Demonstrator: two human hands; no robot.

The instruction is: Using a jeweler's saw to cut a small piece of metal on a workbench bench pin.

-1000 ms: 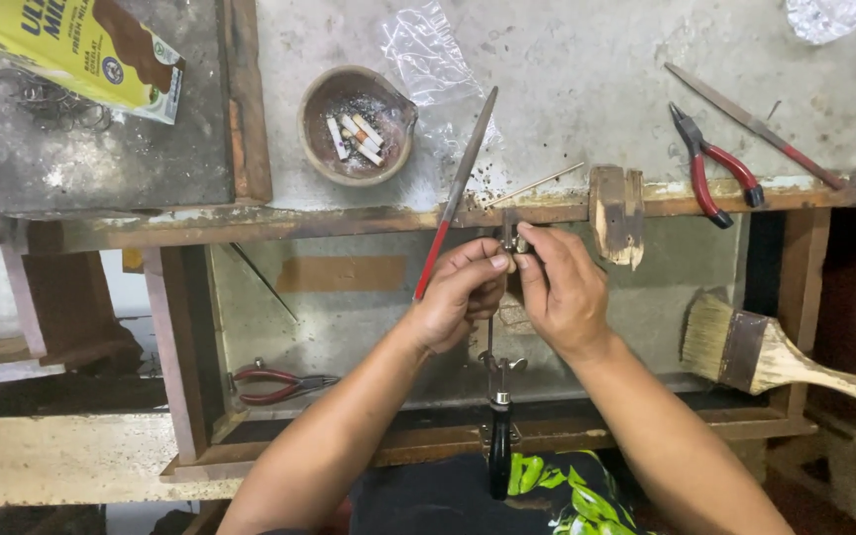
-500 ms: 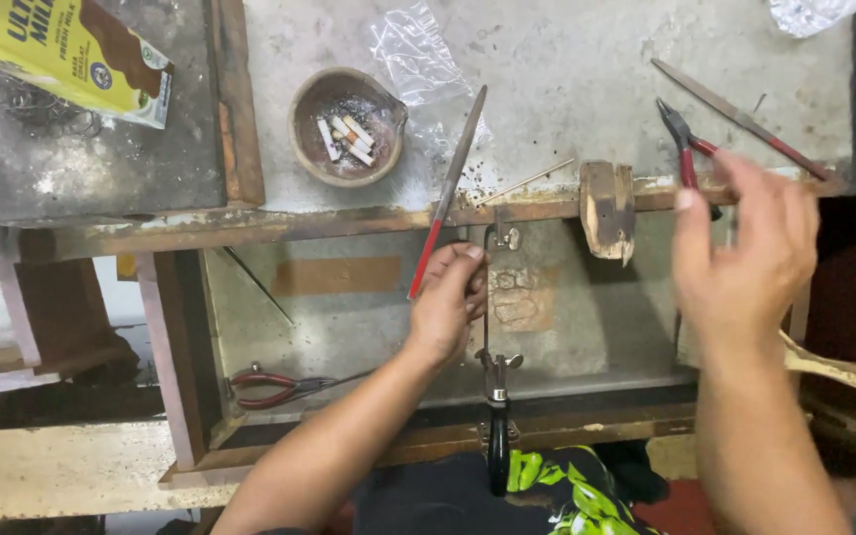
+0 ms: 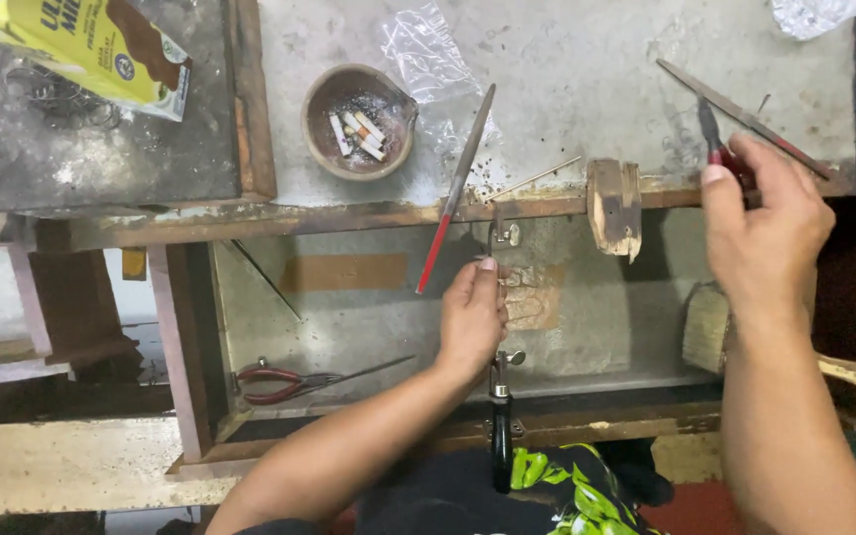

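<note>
My left hand (image 3: pixel 473 315) grips a thin metal saw frame just under its top clamp (image 3: pixel 503 236). The frame's wing screw (image 3: pixel 507 361) and black handle (image 3: pixel 500 451) hang below the hand, over the open drawer. My right hand (image 3: pixel 767 230) is up at the bench's right edge. Its thumb and fingers are closed round the red handles of a pair of pliers (image 3: pixel 713 134) that lie on the bench top. Only the pliers' dark jaws and a bit of red show. A wooden bench peg (image 3: pixel 614 204) juts out between the two hands.
A red-handled file (image 3: pixel 458 188) leans over the bench edge. A flat file (image 3: pixel 745 104) lies by the pliers. An ashtray bowl (image 3: pixel 357 121), plastic wrap (image 3: pixel 428 59) and a yellow carton (image 3: pixel 91 40) sit behind. Another pair of red pliers (image 3: pixel 279 381) lies in the drawer, with a brush (image 3: pixel 705 327) at right.
My right hand left the saw frame's top, swung right and up, and came down on the pliers. My left hand stayed on the frame.
</note>
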